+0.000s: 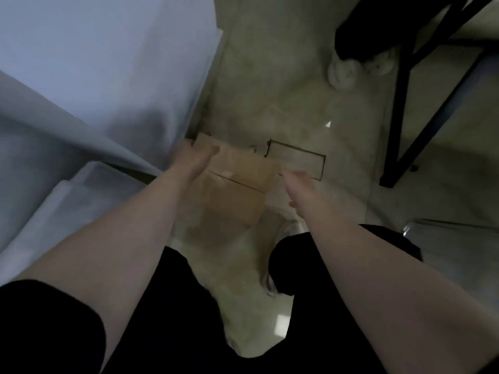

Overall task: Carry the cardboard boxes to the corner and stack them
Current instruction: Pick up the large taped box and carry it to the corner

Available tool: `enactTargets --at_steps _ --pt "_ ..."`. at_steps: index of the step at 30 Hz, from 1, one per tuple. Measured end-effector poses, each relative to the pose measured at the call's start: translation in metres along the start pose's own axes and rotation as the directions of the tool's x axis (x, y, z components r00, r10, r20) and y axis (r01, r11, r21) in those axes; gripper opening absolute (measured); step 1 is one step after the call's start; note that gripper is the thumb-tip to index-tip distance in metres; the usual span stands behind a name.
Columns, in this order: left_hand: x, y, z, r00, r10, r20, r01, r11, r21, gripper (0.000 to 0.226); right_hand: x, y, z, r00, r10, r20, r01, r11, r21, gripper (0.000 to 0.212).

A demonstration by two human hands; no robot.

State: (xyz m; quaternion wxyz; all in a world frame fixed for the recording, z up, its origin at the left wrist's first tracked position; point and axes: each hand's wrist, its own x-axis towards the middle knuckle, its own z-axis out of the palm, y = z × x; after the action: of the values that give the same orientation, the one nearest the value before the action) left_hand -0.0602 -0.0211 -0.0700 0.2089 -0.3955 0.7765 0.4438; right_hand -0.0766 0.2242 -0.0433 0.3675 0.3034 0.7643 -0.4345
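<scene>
A brown cardboard box [237, 182] sits on the pale floor in the corner by the white wall, its top flaps closed with a seam across. My left hand [193, 157] lies on the box's far left edge, fingers spread against it. To the right of the box my right hand [298, 184] hovers with fingers apart, holding nothing. The picture is blurred by motion, so I cannot tell whether a second box lies under this one.
A white wall [108, 63] runs along the left and a pale plastic bin [67, 201] stands beside it. A floor hatch outline [297, 157] lies right of the box. Black table legs [421, 109] and another person's shoes [343, 71] are at upper right.
</scene>
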Motion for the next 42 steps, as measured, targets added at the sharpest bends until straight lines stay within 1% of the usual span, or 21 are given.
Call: enactTargets --at_steps 2,4,6,7,9,10,12,14,17,18,19,23,25,26,27,29,31,33,37,38,42 --pt "0.051 -0.029 0.027 0.999 -0.041 -0.035 0.042 0.998 0.048 0.123 0.049 0.020 0.013 0.999 0.048 -0.014 -0.048 0.999 0.023 0.070" --pt "0.098 -0.058 0.053 0.991 -0.085 -0.102 0.092 0.993 0.069 0.138 0.095 0.043 0.026 0.996 0.087 -0.024 -0.086 0.995 0.052 0.085" --pt "0.124 -0.073 0.072 0.978 -0.129 -0.163 0.137 0.990 0.038 0.144 0.129 0.064 0.041 0.992 0.127 0.022 -0.128 0.988 0.088 0.086" --pt "0.131 -0.076 0.077 0.970 -0.143 -0.198 0.158 0.985 0.063 0.140 0.139 0.072 0.046 0.989 0.136 0.051 -0.141 0.984 0.105 0.084" --pt "0.149 -0.085 0.084 0.955 -0.142 -0.261 0.171 0.981 0.093 0.130 0.159 0.087 0.064 0.985 0.127 0.115 -0.145 0.974 0.172 0.073" --pt "0.156 -0.088 0.085 0.950 -0.138 -0.281 0.168 0.982 0.086 0.131 0.167 0.094 0.073 0.985 0.108 0.134 -0.135 0.968 0.213 0.065" --pt "0.164 -0.099 0.084 0.950 -0.142 -0.277 0.168 0.983 0.071 0.138 0.183 0.108 0.093 0.983 0.087 0.161 -0.130 0.950 0.283 0.082" --pt "0.171 -0.109 0.084 0.964 -0.127 -0.235 0.151 0.984 0.090 0.142 0.196 0.119 0.111 0.989 0.058 0.140 -0.105 0.926 0.362 0.099" --pt "0.168 -0.112 0.083 0.973 -0.085 -0.216 0.119 0.981 0.154 0.137 0.211 0.130 0.128 0.993 0.057 0.102 -0.099 0.870 0.483 0.141" --pt "0.166 -0.110 0.082 0.972 -0.081 -0.223 0.118 0.980 0.159 0.136 0.216 0.134 0.131 0.993 0.063 0.101 -0.106 0.854 0.509 0.148" --pt "0.163 -0.106 0.083 0.971 -0.080 -0.227 0.117 0.981 0.157 0.136 0.216 0.138 0.131 0.992 0.070 0.109 -0.117 0.843 0.526 0.149" --pt "0.136 -0.082 0.074 0.978 -0.081 -0.194 0.119 0.974 0.194 0.134 0.180 0.140 0.117 0.980 0.113 0.161 -0.185 0.807 0.560 0.124" --pt "0.120 -0.072 0.068 0.982 -0.059 -0.180 0.100 0.969 0.226 0.138 0.157 0.138 0.105 0.975 0.130 0.178 -0.208 0.808 0.550 0.096" --pt "0.104 -0.066 0.059 0.982 -0.055 -0.182 0.098 0.967 0.235 0.137 0.142 0.130 0.096 0.978 0.137 0.157 -0.200 0.822 0.533 0.085" --pt "0.089 -0.064 0.052 0.981 -0.053 -0.186 0.098 0.966 0.241 0.134 0.130 0.123 0.088 0.982 0.133 0.137 -0.185 0.839 0.513 0.082" --pt "0.056 -0.064 0.034 0.978 -0.079 -0.194 0.119 0.971 0.206 0.126 0.107 0.108 0.073 0.989 0.109 0.103 -0.144 0.885 0.443 0.097" --pt "0.015 -0.066 0.010 0.971 -0.129 -0.203 0.152 0.983 0.101 0.122 0.078 0.087 0.057 0.993 0.065 0.098 -0.095 0.931 0.353 0.106" --pt "-0.028 -0.066 -0.015 0.962 -0.178 -0.209 0.182 0.983 0.000 0.121 0.038 0.065 0.043 0.992 0.029 0.120 -0.061 0.961 0.270 0.102" --pt "-0.117 -0.062 -0.071 0.937 -0.253 -0.239 0.253 0.967 -0.032 0.120 -0.064 0.017 0.020 0.986 -0.026 0.167 0.005 0.992 0.123 0.107" --pt "-0.145 -0.060 -0.088 0.931 -0.274 -0.242 0.270 0.962 -0.048 0.121 -0.094 0.007 0.017 0.982 -0.035 0.184 0.020 0.996 0.086 0.103" --pt "-0.240 -0.058 -0.149 0.914 -0.342 -0.220 0.329 0.940 -0.096 0.125 -0.186 -0.027 0.008 0.967 -0.049 0.251 0.066 0.996 -0.058 0.065"
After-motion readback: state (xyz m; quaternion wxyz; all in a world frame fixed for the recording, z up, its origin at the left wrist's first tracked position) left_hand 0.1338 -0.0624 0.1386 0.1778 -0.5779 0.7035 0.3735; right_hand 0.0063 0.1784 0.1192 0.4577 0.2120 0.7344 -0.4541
